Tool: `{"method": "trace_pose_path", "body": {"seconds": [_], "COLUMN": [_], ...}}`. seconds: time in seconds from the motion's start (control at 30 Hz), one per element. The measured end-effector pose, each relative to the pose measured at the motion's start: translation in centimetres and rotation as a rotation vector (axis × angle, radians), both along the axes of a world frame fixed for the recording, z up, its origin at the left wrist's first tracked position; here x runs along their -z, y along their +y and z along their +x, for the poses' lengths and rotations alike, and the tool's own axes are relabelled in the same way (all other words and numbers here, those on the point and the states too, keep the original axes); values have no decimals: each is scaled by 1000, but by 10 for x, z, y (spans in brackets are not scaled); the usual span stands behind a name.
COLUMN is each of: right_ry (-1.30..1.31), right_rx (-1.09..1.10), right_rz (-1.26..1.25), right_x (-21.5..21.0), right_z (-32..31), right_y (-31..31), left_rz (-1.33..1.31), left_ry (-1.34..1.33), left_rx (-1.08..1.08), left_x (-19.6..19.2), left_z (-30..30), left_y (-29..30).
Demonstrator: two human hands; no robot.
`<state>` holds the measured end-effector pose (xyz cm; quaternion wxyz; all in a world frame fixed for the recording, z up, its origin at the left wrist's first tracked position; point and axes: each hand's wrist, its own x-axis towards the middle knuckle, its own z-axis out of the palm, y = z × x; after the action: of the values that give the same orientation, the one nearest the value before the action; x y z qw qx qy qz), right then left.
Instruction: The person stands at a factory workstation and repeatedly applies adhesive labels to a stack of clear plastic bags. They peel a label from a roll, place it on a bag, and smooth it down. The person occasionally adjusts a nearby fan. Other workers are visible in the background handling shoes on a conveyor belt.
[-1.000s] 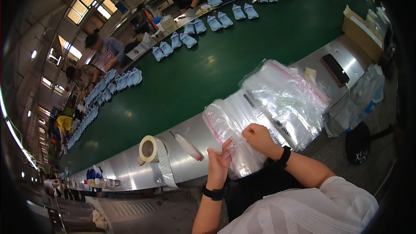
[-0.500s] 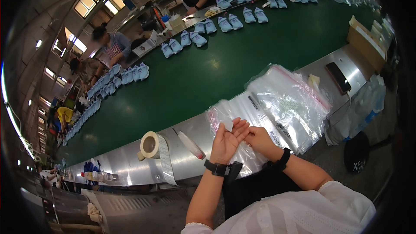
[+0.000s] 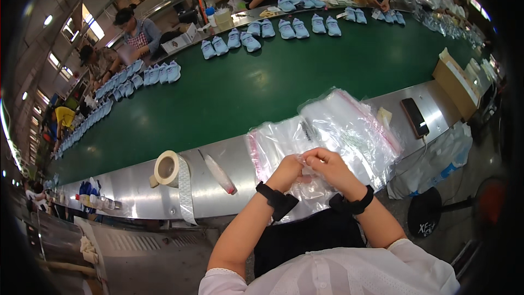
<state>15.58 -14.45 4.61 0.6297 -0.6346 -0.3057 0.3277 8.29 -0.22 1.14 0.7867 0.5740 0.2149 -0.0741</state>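
Note:
My left hand (image 3: 287, 172) and my right hand (image 3: 331, 170) meet over the near edge of the metal table, both with fingers closed. Their fingertips pinch together at something small and pale that I cannot make out. Under and just beyond them lie clear plastic bags (image 3: 275, 137) with a pink strip along one edge. More clear bags (image 3: 349, 117) overlap these to the right. Left of my hands lies a slim clear plastic piece with a red end (image 3: 217, 173). Farther left stands a roll of white labels (image 3: 166, 167), its loose strip hanging over the edge.
Beyond the metal ledge runs a green conveyor belt (image 3: 245, 93), with light blue shoes (image 3: 286, 29) in pairs along its far side. Several people work across it. At right are a phone (image 3: 415, 117) on a cable and a cardboard box (image 3: 457, 84). Bottles (image 3: 98, 202) lie at far left.
My left hand was palm up and spread, a small white label by its thumb; now its fingers are closed against my right hand's. The view has shifted slightly.

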Motion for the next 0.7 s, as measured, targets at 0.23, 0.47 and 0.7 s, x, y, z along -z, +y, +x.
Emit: {"method": "trace_pose_path", "body": {"seconds": [0.23,0.47,0.7], "right_ry": [-847,-1111,178], "right_rx": [-203,-208,673], "right_rz": [-63,-101,33], "right_x": [15,30,-2], "right_z": [-46,-59,46], "right_y": [-23,-9,-58], "left_rz": [-604,-392,-183], "left_ry": [27,-66,10], "left_rx": [58,-147,-1271], "left_x": [7,-25,60], "left_z": [-48,-158,-315], "left_y": [23,27,54]}}
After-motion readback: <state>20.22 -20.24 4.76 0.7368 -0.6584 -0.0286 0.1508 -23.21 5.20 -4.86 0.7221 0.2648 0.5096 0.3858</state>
